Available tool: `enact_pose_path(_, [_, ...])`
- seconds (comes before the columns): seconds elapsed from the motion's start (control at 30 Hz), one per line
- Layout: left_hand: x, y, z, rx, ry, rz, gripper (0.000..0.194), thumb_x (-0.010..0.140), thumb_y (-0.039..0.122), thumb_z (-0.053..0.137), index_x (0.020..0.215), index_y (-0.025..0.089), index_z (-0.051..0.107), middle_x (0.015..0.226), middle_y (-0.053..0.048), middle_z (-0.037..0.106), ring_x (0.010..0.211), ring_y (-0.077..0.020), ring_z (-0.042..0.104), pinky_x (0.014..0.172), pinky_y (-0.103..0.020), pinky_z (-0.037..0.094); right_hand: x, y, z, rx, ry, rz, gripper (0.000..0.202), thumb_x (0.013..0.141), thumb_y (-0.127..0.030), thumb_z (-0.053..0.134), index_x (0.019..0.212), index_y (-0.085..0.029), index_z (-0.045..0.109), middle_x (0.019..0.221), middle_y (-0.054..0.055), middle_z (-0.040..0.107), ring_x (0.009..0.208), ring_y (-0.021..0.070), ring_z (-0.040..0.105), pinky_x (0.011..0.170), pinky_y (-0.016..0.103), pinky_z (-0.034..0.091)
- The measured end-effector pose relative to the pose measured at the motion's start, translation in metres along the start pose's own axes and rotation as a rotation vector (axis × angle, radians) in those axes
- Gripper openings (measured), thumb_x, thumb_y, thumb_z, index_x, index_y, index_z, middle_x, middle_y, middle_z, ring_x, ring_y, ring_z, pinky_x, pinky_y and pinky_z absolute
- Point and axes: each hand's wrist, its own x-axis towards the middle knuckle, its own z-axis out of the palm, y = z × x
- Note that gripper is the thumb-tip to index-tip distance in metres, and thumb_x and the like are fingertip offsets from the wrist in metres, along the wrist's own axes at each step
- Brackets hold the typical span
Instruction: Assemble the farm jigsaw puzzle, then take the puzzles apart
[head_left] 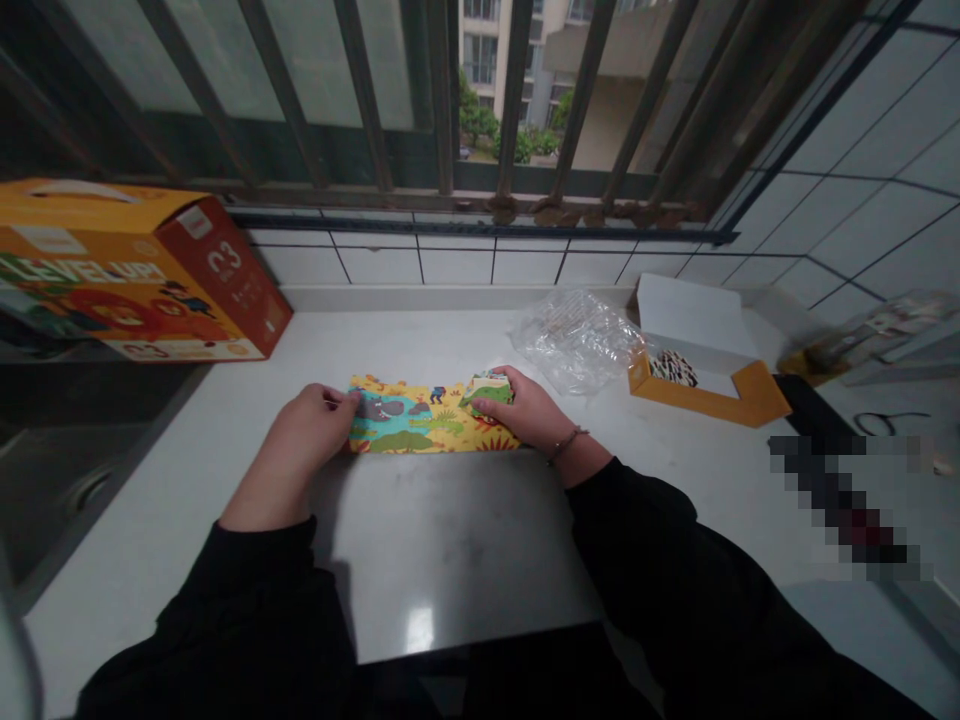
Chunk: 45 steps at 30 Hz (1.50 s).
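A strip of joined, brightly printed jigsaw puzzle pieces (401,425) lies across the white counter in front of me, showing a hippo in blue water, a crocodile and yellow ground. At its left edge my left hand (311,430) is closed, thumb and fingertips pinching the border. My right hand (529,410) is closed around a small stack of loose puzzle pieces (489,393), green and white on top, held over the right end of the strip. The fingers beneath that stack are partly hidden.
An orange puzzle box (135,280) stands at the back left, beside a dark sink (67,480). Crumpled clear plastic (574,335) lies behind my right hand. Further right sits an opened orange-and-white carton (705,395) with patterned pieces inside. A barred window (442,100) rises behind the counter.
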Motion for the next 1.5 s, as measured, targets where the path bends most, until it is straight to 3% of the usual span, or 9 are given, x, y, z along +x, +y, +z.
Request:
enact_pose_path(0.1, [-0.001, 0.004, 0.000, -0.123, -0.022, -0.043, 0.039, 0.084, 0.057, 0.073, 0.101, 0.023, 0.066, 0.088, -0.013, 0.078, 0.083, -0.0334, 0.074, 0.072, -0.041, 0.050, -0.001, -0.001, 0.000, -0.014, 0.001, 0.000, 0.057, 0.087, -0.053, 0.084, 0.130, -0.021, 0.065, 0.111, 0.007, 0.081, 0.097, 0.0241, 0.076, 0.085, 0.034, 0.059])
enact_pose_path(0.2, [-0.005, 0.011, -0.002, -0.176, -0.059, -0.063, 0.037, 0.079, 0.055, 0.078, 0.093, 0.021, 0.072, 0.082, -0.012, 0.079, 0.078, -0.0320, 0.074, 0.067, -0.038, 0.051, -0.001, -0.002, 0.000, -0.027, 0.005, -0.011, 0.057, 0.087, -0.052, 0.084, 0.131, -0.021, 0.064, 0.112, 0.007, 0.081, 0.097, 0.0241, 0.076, 0.084, 0.034, 0.059])
enact_pose_path(0.3, [-0.012, 0.019, -0.004, -0.384, -0.148, -0.083, 0.029, 0.077, 0.048, 0.082, 0.082, 0.020, 0.077, 0.075, -0.010, 0.079, 0.072, -0.0282, 0.073, 0.062, -0.035, 0.052, -0.002, -0.003, -0.001, -0.027, 0.005, -0.016, 0.056, 0.087, -0.052, 0.084, 0.130, -0.022, 0.064, 0.112, 0.007, 0.081, 0.097, 0.0243, 0.076, 0.085, 0.034, 0.059])
enact_pose_path(0.43, [-0.019, 0.026, -0.003, -0.804, -0.307, -0.159, 0.028, 0.072, 0.039, 0.088, 0.088, 0.018, 0.081, 0.086, -0.009, 0.084, 0.071, -0.0220, 0.075, 0.067, -0.032, 0.059, -0.002, -0.002, 0.000, -0.024, 0.021, -0.024, 0.054, 0.087, -0.051, 0.084, 0.128, -0.023, 0.063, 0.112, 0.007, 0.081, 0.097, 0.0247, 0.075, 0.086, 0.036, 0.059])
enact_pose_path(0.57, [-0.018, 0.025, -0.001, -0.918, -0.408, -0.170, 0.029, 0.065, 0.034, 0.093, 0.087, 0.019, 0.082, 0.095, -0.010, 0.086, 0.077, -0.0222, 0.077, 0.068, -0.031, 0.061, -0.002, 0.001, 0.002, 0.001, 0.033, -0.026, 0.054, 0.088, -0.052, 0.084, 0.129, -0.024, 0.063, 0.112, 0.007, 0.081, 0.097, 0.0245, 0.076, 0.087, 0.037, 0.060])
enact_pose_path(0.83, [-0.016, 0.024, -0.001, -0.898, -0.356, -0.218, 0.020, 0.065, 0.030, 0.092, 0.078, 0.019, 0.081, 0.090, -0.010, 0.084, 0.071, -0.0200, 0.074, 0.061, -0.029, 0.058, -0.002, 0.004, 0.002, 0.066, 0.027, -0.019, 0.055, 0.087, -0.053, 0.084, 0.128, -0.024, 0.061, 0.113, 0.008, 0.081, 0.098, 0.0247, 0.076, 0.091, 0.040, 0.060])
enact_pose_path(1.23, [-0.014, 0.023, 0.004, -1.025, -0.320, -0.155, 0.038, 0.056, 0.034, 0.099, 0.083, 0.014, 0.083, 0.090, -0.012, 0.085, 0.072, -0.0198, 0.076, 0.064, -0.027, 0.062, -0.001, 0.004, 0.003, 0.084, 0.046, 0.001, 0.054, 0.087, -0.052, 0.084, 0.127, -0.023, 0.062, 0.110, 0.007, 0.081, 0.097, 0.0239, 0.075, 0.088, 0.036, 0.059])
enact_pose_path(1.5, [-0.016, 0.026, 0.002, -1.093, -0.311, -0.138, 0.033, 0.059, 0.027, 0.097, 0.085, 0.013, 0.084, 0.094, -0.014, 0.086, 0.071, -0.0201, 0.077, 0.065, -0.027, 0.064, -0.001, 0.005, 0.003, 0.085, 0.044, 0.018, 0.054, 0.088, -0.052, 0.084, 0.128, -0.024, 0.061, 0.111, 0.008, 0.081, 0.096, 0.0243, 0.075, 0.087, 0.037, 0.059])
